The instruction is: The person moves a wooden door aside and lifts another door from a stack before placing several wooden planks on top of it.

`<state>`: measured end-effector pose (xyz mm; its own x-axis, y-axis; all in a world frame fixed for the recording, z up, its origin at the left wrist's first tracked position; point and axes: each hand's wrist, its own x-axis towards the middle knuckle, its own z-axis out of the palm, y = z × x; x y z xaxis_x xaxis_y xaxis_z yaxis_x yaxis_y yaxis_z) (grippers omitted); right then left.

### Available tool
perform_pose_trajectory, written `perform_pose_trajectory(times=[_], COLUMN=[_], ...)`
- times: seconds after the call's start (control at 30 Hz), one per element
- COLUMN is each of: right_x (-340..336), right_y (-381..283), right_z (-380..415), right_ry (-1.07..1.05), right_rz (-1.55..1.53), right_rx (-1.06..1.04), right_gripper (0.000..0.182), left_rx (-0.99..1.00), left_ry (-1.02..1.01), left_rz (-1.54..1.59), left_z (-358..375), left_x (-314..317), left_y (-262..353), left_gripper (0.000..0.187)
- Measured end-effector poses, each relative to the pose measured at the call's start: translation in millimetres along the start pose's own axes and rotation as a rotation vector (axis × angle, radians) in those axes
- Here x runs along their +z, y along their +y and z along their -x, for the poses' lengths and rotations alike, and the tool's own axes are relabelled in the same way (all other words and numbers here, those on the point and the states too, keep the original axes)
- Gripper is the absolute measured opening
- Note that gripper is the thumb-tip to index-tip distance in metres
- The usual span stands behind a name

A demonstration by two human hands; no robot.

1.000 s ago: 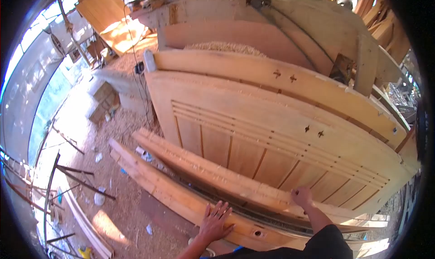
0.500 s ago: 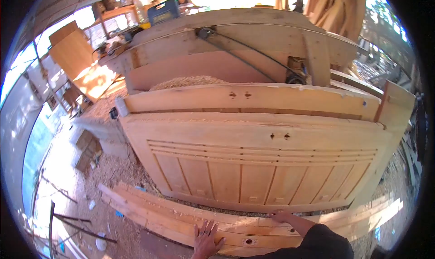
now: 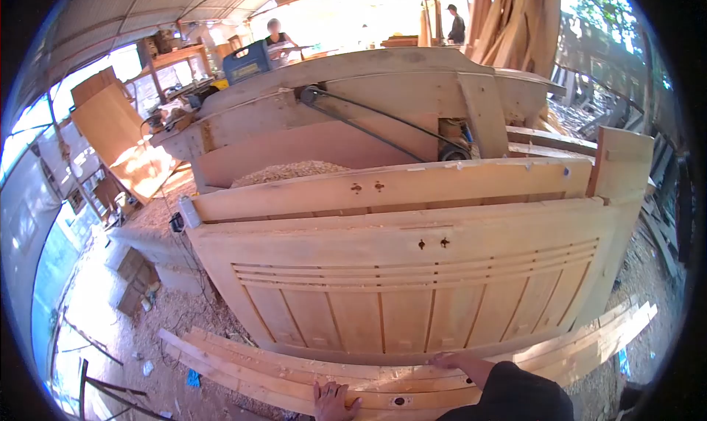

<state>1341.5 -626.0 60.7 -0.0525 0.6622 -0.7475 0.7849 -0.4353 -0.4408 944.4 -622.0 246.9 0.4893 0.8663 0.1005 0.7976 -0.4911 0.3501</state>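
My left hand [image 3: 333,401] rests on the near wooden plank [image 3: 294,399], fingers apart and lying over its surface, close to a dark round hole [image 3: 400,401]. Farther right, my right hand [image 3: 449,360] is at the far edge of the stacked planks, its fingers together and bent over that edge, partly hidden. Just beyond it leans a pale wooden door [image 3: 353,238] on its side, with grooved panels and two small keyhole-like cutouts. A second door [image 3: 294,202] stands behind it.
A wooden machine bench [image 3: 383,71] with a drive belt [image 3: 375,119] stands behind the doors. Sawdust [image 3: 291,172] is heaped on it. A blue crate [image 3: 247,64] sits at the back. Two people [image 3: 277,38] are in the background. Tall boards [image 3: 508,23] lean at right.
The view has tilted upward, so the doors and planks sit lower in the frame. Both hands stay at the planks; the left fingers look less spread.
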Motion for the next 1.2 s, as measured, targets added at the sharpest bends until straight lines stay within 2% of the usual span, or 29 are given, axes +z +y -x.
perform_pose_trajectory(times=[0.1,0.2,0.3,0.4,0.5,0.6,0.8,0.9,1.2], right_x=[1,0,-2,-6,-7,-5,-7,-8,-11], right_y=[8,10,10,10,9,9,14,15,11], right_z=[-9,-10,-12,-16,-19,-22,-24,-24,-27], right_ry=[-0.018,-0.03,-0.036,-0.037,-0.037,-0.042,-0.059,-0.06,-0.062], right_rz=[0.001,-0.004,-0.005,-0.011,-0.013,-0.018,-0.019,-0.019,-0.049], right_rx=[-0.006,-0.009,-0.017,-0.032,-0.043,-0.046,-0.04,-0.04,-0.058], right_gripper=[0.065,0.065,0.065,0.065,0.064,0.064,0.063,0.063,0.062], left_rx=[-0.014,0.015,0.028,0.011,0.084,0.034,0.097,0.016,0.082], left_ry=[-0.037,0.016,-0.046,-0.007,0.014,0.016,0.081,0.003,0.055], left_rz=[0.07,-0.001,-0.037,-0.016,-0.085,-0.009,-0.064,-0.018,-0.04], left_z=[-1,4,2,4,3,1,-2,-2,6], left_x=[-4,-2,3,1,10,-9,-8,-14,-7], left_y=[2,4,-7,0,-15,8,8,15,9], left_gripper=[0.056,0.055,0.057,0.055,0.055,0.053,0.052,0.053,0.052])
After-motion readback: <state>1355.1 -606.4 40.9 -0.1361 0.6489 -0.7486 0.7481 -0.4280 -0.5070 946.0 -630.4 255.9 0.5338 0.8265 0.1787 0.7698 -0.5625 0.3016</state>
